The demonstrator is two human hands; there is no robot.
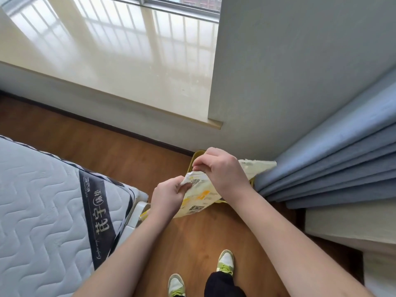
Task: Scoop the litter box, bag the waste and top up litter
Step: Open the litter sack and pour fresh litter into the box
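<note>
White quilted fabric covers the mattress (pixel 42 211) at far left, which lies low beside the wooden floor (pixel 192 243). A dark band across its side carries large pale characters and a line of script. The characters are seen at an angle, and their reading is uncertain.

Left hand (pixel 168 197): the grip is closed, with fingers curled and the thumb pinching the near corner of the pale yellow-and-white bag (pixel 199 196). The hold appears meant to steady one side of the mouth.

The bag, centre, hangs between the two hands above the floor. Its printed face is turned towards the camera and bears orange and yellow patches and two square code blocks. The text is too small to read. By its print and the task it is probably the litter bag. Whether it is being torn open or folded closed cannot be told.

Right hand (pixel 222 168): the grip is closed, with fingertips pinching the torn upper edge of the bag. The two hands seem to work the opening from opposite sides.

A yellow container (pixel 196 157), largely hidden behind the bag and hands, stands against the wall. It may be the litter box, which would explain holding the bag directly over it.

At right, blue curtain (pixel 332 168) folds reach the floor. Two green-and-white shoes (pixel 225 261) show below.
</note>
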